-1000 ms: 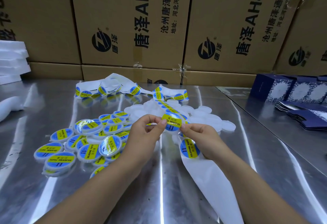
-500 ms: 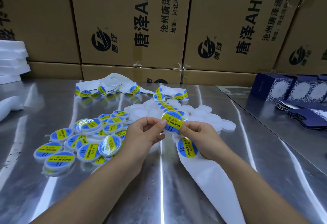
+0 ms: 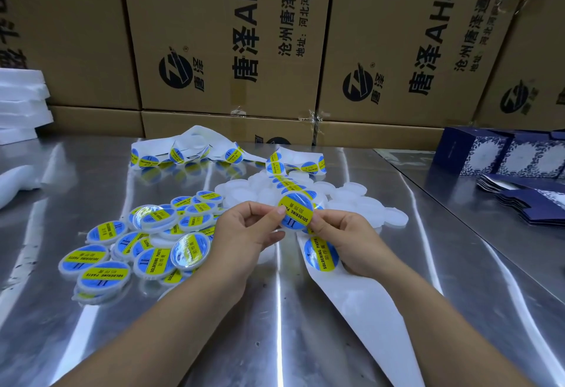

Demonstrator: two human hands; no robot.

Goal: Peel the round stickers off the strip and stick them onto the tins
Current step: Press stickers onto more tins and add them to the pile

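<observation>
The round sticker (image 3: 296,210) in the middle is showing bright blue with a yellow band and black lettering, and the next sticker (image 3: 321,253) down the strip (image 3: 360,304) is wearing the same colours. The strip itself is looking plain white. The labelled tins (image 3: 101,273) on the left are sporting that blue-and-yellow combo over whitish rims, while the bare tins (image 3: 367,206) are sitting milky white. The table (image 3: 146,350) is gleaming silver with bright streaks. The cardboard boxes (image 3: 214,35) behind are showing brown with black print, and the small boxes (image 3: 501,157) on the right are rocking navy with a blue-and-white floral pattern.
</observation>
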